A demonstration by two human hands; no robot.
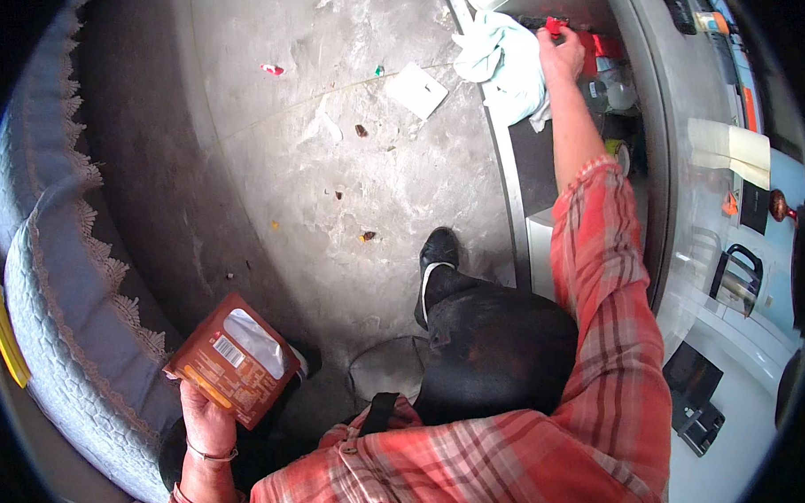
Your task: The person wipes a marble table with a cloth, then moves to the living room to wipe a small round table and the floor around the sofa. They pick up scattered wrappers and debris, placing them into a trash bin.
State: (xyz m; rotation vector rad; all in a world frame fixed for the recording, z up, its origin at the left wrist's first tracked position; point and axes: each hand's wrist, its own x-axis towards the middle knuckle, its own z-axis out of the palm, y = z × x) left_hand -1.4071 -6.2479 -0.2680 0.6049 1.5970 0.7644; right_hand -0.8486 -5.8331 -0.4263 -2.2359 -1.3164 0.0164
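Note:
My left hand (207, 417), at the lower left, grips the edge of a brown printed food package (239, 362) bearing a barcode and a pale panel. At the upper right my right hand (563, 54) reaches into a low, open shelf compartment (535, 170), its fingers closed on a small red wrapper (555, 26). A pale mint cloth (509, 65) lies bunched over the shelf's edge, just left of that hand. Red packages (599, 49) and a clear plastic container (617, 93) sit in the compartment beyond my right hand.
A white square card (417, 91), a dark scrap (361, 130) and a red-and-white wrapper (272, 69) lie on the grey floor. A bed or sofa with a lace-edged blue cover (63, 259) runs along the left. At right stands a table (730, 402) holding a glass kettle (737, 283).

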